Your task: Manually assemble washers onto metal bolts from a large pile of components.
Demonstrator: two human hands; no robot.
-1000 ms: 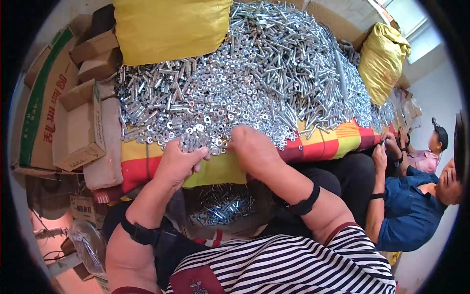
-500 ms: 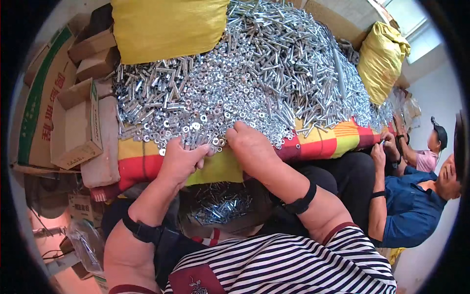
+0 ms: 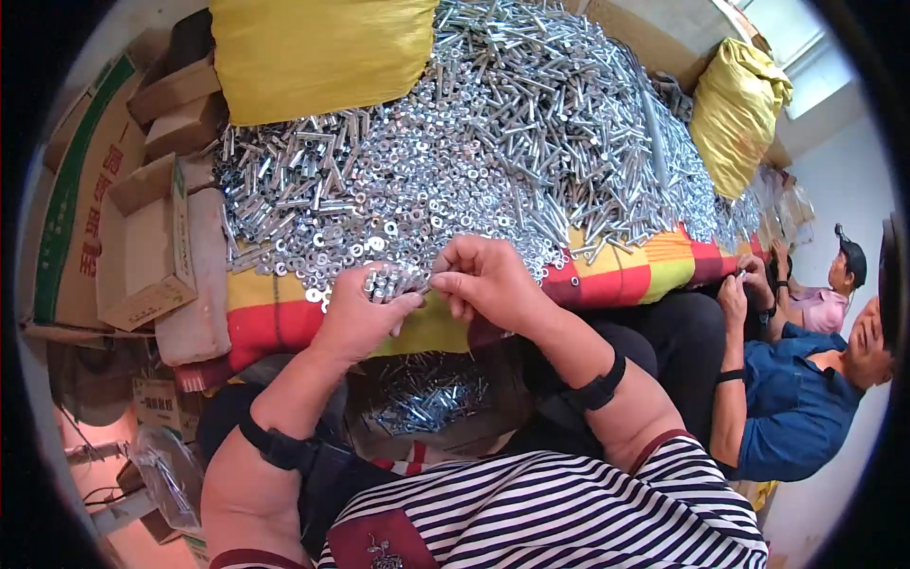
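Note:
My left hand (image 3: 355, 308) is closed around a bundle of bolts (image 3: 391, 282), silvery, with nuts or washers showing on their ends. Close beside its thumb, my right hand (image 3: 488, 282) pinches thumb and forefinger together at the bundle's right end; what lies between those fingertips is too small to make out. Just beyond both hands spreads a heap of loose washers and nuts (image 3: 417, 204). Long threaded bolts (image 3: 569, 123) are piled to its right. Metal sleeves (image 3: 294, 171) lie to its left.
A checked cloth (image 3: 275, 322) covers the near table edge. Below it stands a box with bolts (image 3: 431, 403). Cardboard trays (image 3: 142, 251) stand at left. One yellow sack (image 3: 322, 57) lies at the back, another yellow sack (image 3: 739, 119) far right. Co-workers sit at right, one in a blue shirt (image 3: 796, 408).
My right hand has turned and come in to the bolts, fingertips now at my left hand. The left hand has tilted upward, showing the bundle's nut ends.

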